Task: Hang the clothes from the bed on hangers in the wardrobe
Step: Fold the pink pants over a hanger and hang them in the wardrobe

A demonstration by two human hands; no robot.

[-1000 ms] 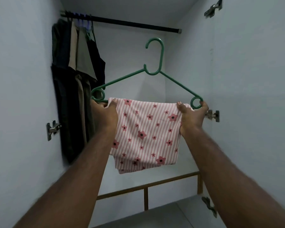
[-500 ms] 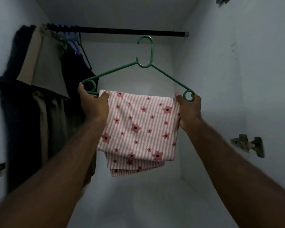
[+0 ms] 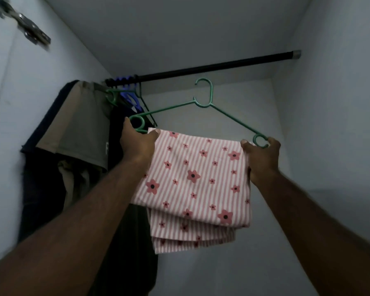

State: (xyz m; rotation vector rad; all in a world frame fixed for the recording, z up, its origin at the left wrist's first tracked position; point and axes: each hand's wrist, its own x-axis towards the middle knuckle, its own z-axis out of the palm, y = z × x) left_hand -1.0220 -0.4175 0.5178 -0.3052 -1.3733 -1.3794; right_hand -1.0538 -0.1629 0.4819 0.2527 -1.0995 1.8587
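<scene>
Both ends of the green hanger (image 3: 211,94) sit in our grip: left hand (image 3: 138,144) curled round the left loop, right hand (image 3: 262,159) round the right. Our thumbs pin the folded pink striped cloth (image 3: 192,178) draped over its bar, so it cannot slide. Our arms reach up and forward, hook just below the black rail (image 3: 212,67), right of the hung clothes (image 3: 77,135).
</scene>
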